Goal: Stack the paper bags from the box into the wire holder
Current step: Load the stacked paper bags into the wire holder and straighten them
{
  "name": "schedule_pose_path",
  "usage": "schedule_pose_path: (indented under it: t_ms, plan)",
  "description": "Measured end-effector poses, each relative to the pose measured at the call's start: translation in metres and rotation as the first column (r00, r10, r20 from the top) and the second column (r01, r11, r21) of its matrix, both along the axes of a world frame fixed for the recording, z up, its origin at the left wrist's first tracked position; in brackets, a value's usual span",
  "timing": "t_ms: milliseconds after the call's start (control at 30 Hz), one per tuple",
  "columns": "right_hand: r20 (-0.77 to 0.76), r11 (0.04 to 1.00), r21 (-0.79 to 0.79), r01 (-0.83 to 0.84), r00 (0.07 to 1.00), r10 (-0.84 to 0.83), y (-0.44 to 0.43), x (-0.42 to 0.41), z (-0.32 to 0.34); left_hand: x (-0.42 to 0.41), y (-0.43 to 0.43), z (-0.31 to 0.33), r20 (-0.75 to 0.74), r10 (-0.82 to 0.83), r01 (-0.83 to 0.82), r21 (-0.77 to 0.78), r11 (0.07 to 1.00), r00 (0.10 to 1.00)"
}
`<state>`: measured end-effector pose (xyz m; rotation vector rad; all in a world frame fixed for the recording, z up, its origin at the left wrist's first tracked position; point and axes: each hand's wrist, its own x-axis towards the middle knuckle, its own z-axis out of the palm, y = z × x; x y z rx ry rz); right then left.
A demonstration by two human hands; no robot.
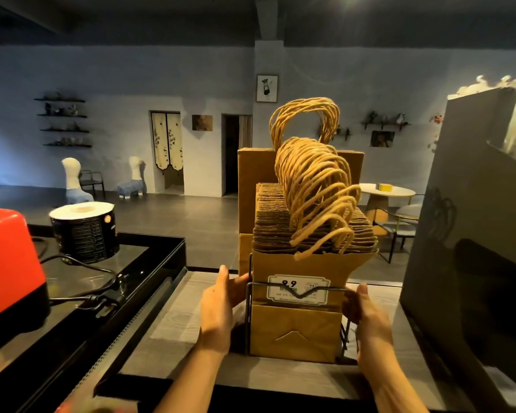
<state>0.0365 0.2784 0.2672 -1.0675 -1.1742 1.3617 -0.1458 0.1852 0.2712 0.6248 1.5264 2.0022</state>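
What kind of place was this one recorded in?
Probably a café or small shop, seen from behind the counter: a wire holder packed with handled paper bags, a round table with chairs on the floor beyond, and decorated wall shelves.

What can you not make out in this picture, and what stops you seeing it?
Head view only.
- Small print on the white label: too small, crossed by the wire holder's front bar.
- Number of paper bags: packed tight, handles overlapping.
- Left hand's fingertips: behind the holder's side.
- Dark box at right: cut off by the frame edge, inside hidden by its own wall.
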Motion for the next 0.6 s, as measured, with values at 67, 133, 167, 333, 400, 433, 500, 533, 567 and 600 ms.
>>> schedule_pose_path:
  t_ms: [67,133,167,333,400,433,500,533,567,600]
  plan:
    - [0.092,0.996,0.086,0.025,0.995,-0.033,-0.008,0.001,0.0,0.002,-0.001,-0.005,-0.057,0.025,-0.028,-0.065,0.998,0.998]
    - [0.11,0.979,0.184,0.088,0.988,-0.109,-0.021,0.002,-0.001,0.012,-0.004,-0.006,-0.119,0.137,-0.144,-0.054,0.988,0.983]
    - [0.075,0.964,0.23,0.135,0.985,-0.155,-0.029,0.002,0.0,0.022,-0.01,-0.002,-0.134,0.204,-0.208,-0.018,0.978,0.97]
    - [-0.091,0.986,0.148,0.083,0.993,-0.07,-0.054,0.003,0.014,0.053,-0.024,0.008,-0.102,0.104,-0.089,0.142,0.986,0.989]
    - [-0.175,0.999,0.008,-0.031,0.984,0.032,-0.056,0.004,0.023,0.053,-0.02,0.005,-0.027,0.069,-0.066,0.111,0.992,0.997]
    - [-0.203,0.997,-0.022,-0.079,0.976,0.073,-0.057,0.007,0.025,0.055,-0.018,0.004,-0.004,0.067,-0.066,0.086,0.994,0.998]
    - [-0.222,0.993,-0.035,-0.116,0.969,0.106,-0.058,0.004,0.026,0.058,-0.017,0.002,0.021,0.083,-0.084,0.048,0.995,0.996]
    - [-0.211,0.991,-0.048,-0.123,0.971,0.111,-0.058,0.003,0.026,0.061,-0.018,0.003,0.016,0.086,-0.086,0.027,0.996,0.996]
    - [-0.203,0.989,-0.069,-0.131,0.972,0.115,-0.058,0.001,0.023,0.062,-0.018,0.003,-0.002,0.097,-0.097,0.011,0.995,0.995]
    - [-0.209,0.985,-0.085,-0.15,0.969,0.13,-0.058,-0.001,0.022,0.063,-0.017,0.003,-0.027,0.108,-0.108,0.005,0.994,0.994]
